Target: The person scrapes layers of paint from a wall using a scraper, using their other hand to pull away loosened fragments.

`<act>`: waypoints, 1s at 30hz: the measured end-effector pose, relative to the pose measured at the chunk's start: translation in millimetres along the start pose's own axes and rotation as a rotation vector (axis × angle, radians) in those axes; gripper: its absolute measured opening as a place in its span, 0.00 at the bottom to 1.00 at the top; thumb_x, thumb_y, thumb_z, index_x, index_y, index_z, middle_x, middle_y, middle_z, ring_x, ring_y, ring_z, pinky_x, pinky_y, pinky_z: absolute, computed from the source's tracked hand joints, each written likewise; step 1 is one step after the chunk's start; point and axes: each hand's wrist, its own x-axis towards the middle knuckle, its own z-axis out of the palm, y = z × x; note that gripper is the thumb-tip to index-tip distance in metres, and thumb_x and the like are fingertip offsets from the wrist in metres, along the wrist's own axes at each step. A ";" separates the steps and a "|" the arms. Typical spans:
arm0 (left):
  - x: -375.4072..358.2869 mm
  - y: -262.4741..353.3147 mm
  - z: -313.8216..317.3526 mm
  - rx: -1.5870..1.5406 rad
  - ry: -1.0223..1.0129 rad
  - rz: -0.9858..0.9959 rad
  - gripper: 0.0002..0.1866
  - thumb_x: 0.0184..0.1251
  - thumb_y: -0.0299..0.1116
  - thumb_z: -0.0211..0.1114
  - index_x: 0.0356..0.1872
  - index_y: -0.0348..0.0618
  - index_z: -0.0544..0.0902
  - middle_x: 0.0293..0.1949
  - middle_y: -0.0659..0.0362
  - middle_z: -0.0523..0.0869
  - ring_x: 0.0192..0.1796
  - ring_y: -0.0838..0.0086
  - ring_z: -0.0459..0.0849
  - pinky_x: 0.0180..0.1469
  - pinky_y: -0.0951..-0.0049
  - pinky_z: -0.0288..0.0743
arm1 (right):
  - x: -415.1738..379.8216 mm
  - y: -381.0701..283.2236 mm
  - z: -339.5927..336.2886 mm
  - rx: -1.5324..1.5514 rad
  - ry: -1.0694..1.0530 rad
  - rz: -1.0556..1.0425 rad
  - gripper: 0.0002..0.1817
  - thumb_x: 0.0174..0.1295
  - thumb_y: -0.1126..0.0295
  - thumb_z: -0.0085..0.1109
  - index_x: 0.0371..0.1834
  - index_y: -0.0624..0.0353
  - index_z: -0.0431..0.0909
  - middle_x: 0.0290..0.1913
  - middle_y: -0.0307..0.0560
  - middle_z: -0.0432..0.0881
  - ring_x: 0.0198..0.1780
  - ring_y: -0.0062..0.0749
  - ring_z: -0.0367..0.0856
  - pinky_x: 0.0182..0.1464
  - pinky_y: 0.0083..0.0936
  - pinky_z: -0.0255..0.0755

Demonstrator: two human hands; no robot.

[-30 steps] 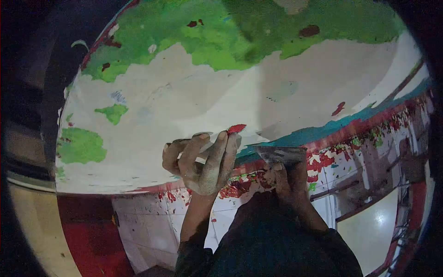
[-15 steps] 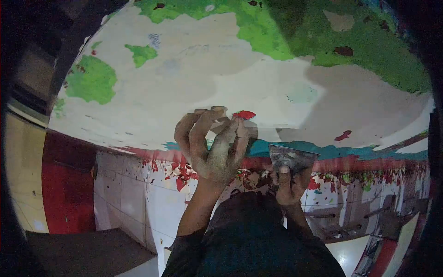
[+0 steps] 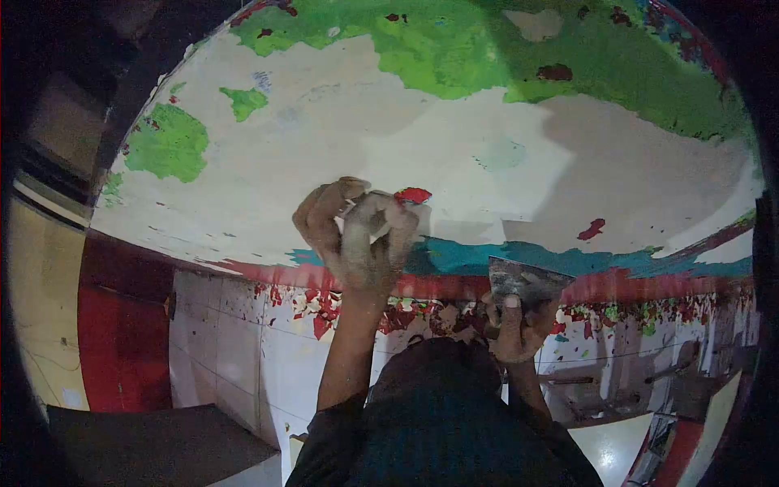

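A small red piece of paint (image 3: pixel 415 196) is seen against the pale wall (image 3: pixel 454 146), just beyond the fingertips of the left hand (image 3: pixel 355 235) and a little to their right. Its long axis is laid nearly sideways in the view, roughly along the teal band (image 3: pixel 458 256) below it. Of the 2 hands, the left is clearly the nearer. Its fingers are curled and are blurred, so it cannot be told whether the piece is pinched, only touched, or fixed on the wall.

By the right hand (image 3: pixel 519 331) a scraper (image 3: pixel 517 278) is gripped, with the thumb laid on the blade. The scraper is placed lower than the red piece and to its right, well apart from it. Its wide edge is turned upward and slightly tilted, down toward the right; contact with the wall cannot be confirmed. A 2nd red patch (image 3: pixel 591 229) is found above and to the right of the scraper.
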 end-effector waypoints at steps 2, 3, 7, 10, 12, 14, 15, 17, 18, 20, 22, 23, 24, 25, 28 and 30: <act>0.5 -3.0 -2.5 -0.035 0.031 -0.060 0.07 0.43 0.28 0.65 0.22 0.44 0.75 0.39 0.58 0.74 0.43 0.63 0.67 0.43 0.63 0.64 | -1.1 -0.2 -2.5 0.013 -0.006 -0.001 0.22 0.58 0.76 0.47 0.54 0.62 0.52 0.37 0.52 0.73 0.25 0.24 0.73 0.18 0.15 0.65; -0.4 -4.9 -4.5 -0.036 0.003 -0.047 0.07 0.43 0.28 0.65 0.22 0.44 0.75 0.38 0.58 0.74 0.43 0.63 0.67 0.43 0.64 0.64 | -1.0 -0.5 -3.8 0.020 -0.037 -0.004 0.22 0.58 0.76 0.47 0.54 0.62 0.52 0.37 0.52 0.73 0.25 0.24 0.73 0.17 0.15 0.64; -6.0 -5.8 -13.7 0.009 -0.091 -0.037 0.07 0.44 0.28 0.66 0.21 0.43 0.75 0.35 0.58 0.75 0.42 0.63 0.67 0.43 0.63 0.63 | 4.7 -8.1 6.0 0.047 -0.080 -0.076 0.20 0.58 0.75 0.47 0.53 0.63 0.54 0.35 0.52 0.73 0.25 0.23 0.72 0.17 0.14 0.62; -4.9 0.5 -11.7 -0.079 -0.069 -0.102 0.07 0.43 0.27 0.66 0.21 0.42 0.75 0.33 0.58 0.76 0.41 0.63 0.68 0.42 0.64 0.64 | 1.3 -4.3 7.0 -0.023 -0.137 -0.015 0.19 0.58 0.75 0.46 0.52 0.64 0.55 0.38 0.51 0.73 0.26 0.22 0.72 0.18 0.14 0.62; -7.2 2.1 -11.8 -0.155 -0.073 -0.137 0.08 0.43 0.26 0.66 0.23 0.42 0.75 0.34 0.57 0.76 0.41 0.63 0.69 0.42 0.65 0.64 | 5.9 -13.2 12.8 -0.166 -0.157 0.032 0.14 0.58 0.74 0.47 0.46 0.67 0.60 0.34 0.50 0.73 0.26 0.27 0.72 0.27 0.22 0.66; -13.6 0.8 -13.7 -0.201 -0.118 -0.148 0.10 0.43 0.26 0.66 0.27 0.41 0.74 0.35 0.56 0.75 0.42 0.62 0.69 0.42 0.65 0.66 | 18.0 -20.9 19.8 -0.280 -0.210 0.011 0.12 0.58 0.73 0.47 0.43 0.68 0.63 0.33 0.50 0.74 0.28 0.32 0.73 0.32 0.27 0.68; -18.9 2.1 -13.9 -0.264 -0.108 -0.189 0.11 0.44 0.25 0.66 0.29 0.41 0.74 0.38 0.54 0.74 0.42 0.62 0.70 0.42 0.65 0.66 | 27.5 -22.9 22.9 -0.322 -0.252 -0.033 0.12 0.58 0.73 0.47 0.43 0.69 0.63 0.34 0.52 0.74 0.30 0.34 0.74 0.34 0.28 0.68; -35.7 7.5 -11.8 -0.394 -0.084 -0.271 0.12 0.44 0.25 0.66 0.32 0.40 0.73 0.42 0.52 0.73 0.43 0.61 0.70 0.43 0.65 0.67 | 36.8 -27.9 28.5 -0.370 -0.284 -0.038 0.13 0.58 0.73 0.48 0.44 0.68 0.62 0.35 0.54 0.74 0.32 0.37 0.75 0.36 0.29 0.69; -46.4 10.7 -9.5 -0.408 -0.104 -0.305 0.18 0.48 0.28 0.64 0.41 0.40 0.72 0.49 0.46 0.67 0.50 0.56 0.68 0.51 0.58 0.64 | 38.9 -30.7 31.8 -0.376 -0.273 0.000 0.13 0.58 0.73 0.48 0.44 0.68 0.62 0.35 0.56 0.74 0.33 0.39 0.75 0.36 0.30 0.69; -50.1 21.5 -9.7 -0.231 -0.128 -0.230 0.24 0.49 0.31 0.64 0.48 0.39 0.67 0.53 0.42 0.62 0.55 0.51 0.62 0.55 0.52 0.57 | 45.0 -31.6 32.0 -0.436 -0.294 -0.021 0.14 0.58 0.72 0.49 0.44 0.68 0.62 0.35 0.57 0.75 0.32 0.43 0.76 0.34 0.32 0.69; -58.7 23.3 -6.5 -0.144 -0.201 -0.164 0.36 0.50 0.37 0.63 0.60 0.37 0.56 0.60 0.34 0.50 0.63 0.40 0.47 0.60 0.42 0.42 | 53.7 -30.1 28.3 -0.539 -0.363 -0.138 0.14 0.57 0.72 0.51 0.44 0.67 0.62 0.33 0.58 0.75 0.29 0.47 0.76 0.32 0.35 0.69; -62.5 23.2 -3.6 -0.176 -0.210 -0.198 0.37 0.50 0.36 0.63 0.60 0.35 0.55 0.61 0.33 0.48 0.64 0.39 0.45 0.60 0.41 0.40 | 58.4 -28.4 27.3 -0.600 -0.368 -0.250 0.15 0.57 0.71 0.51 0.44 0.67 0.63 0.32 0.57 0.75 0.28 0.48 0.75 0.30 0.36 0.68; -65.1 22.9 -0.4 -0.208 -0.219 -0.231 0.38 0.50 0.36 0.63 0.60 0.34 0.54 0.61 0.32 0.45 0.64 0.37 0.43 0.60 0.41 0.39 | 62.8 -26.0 27.0 -0.658 -0.372 -0.363 0.15 0.57 0.71 0.51 0.44 0.67 0.63 0.32 0.57 0.75 0.26 0.48 0.75 0.28 0.37 0.67; -66.6 22.9 1.5 -0.239 -0.228 -0.263 0.39 0.50 0.36 0.63 0.60 0.33 0.53 0.62 0.31 0.43 0.64 0.36 0.41 0.60 0.40 0.37 | 65.1 -24.7 27.0 -0.713 -0.375 -0.475 0.15 0.57 0.70 0.52 0.44 0.67 0.63 0.32 0.57 0.74 0.25 0.49 0.74 0.27 0.37 0.67; -63.0 25.6 1.8 -0.172 -0.279 -0.253 0.41 0.50 0.36 0.63 0.61 0.30 0.50 0.61 0.29 0.43 0.64 0.34 0.39 0.60 0.38 0.35 | 64.3 -30.5 27.5 -0.557 -0.422 -0.269 0.15 0.57 0.70 0.51 0.44 0.66 0.64 0.37 0.57 0.72 0.30 0.45 0.74 0.29 0.36 0.66; -63.9 24.0 3.4 -0.159 -0.278 -0.240 0.41 0.51 0.36 0.63 0.61 0.30 0.50 0.61 0.29 0.44 0.64 0.34 0.39 0.59 0.37 0.34 | 65.9 -41.5 27.3 -0.758 -0.470 -0.337 0.15 0.56 0.71 0.51 0.44 0.67 0.64 0.38 0.56 0.72 0.31 0.45 0.75 0.29 0.36 0.66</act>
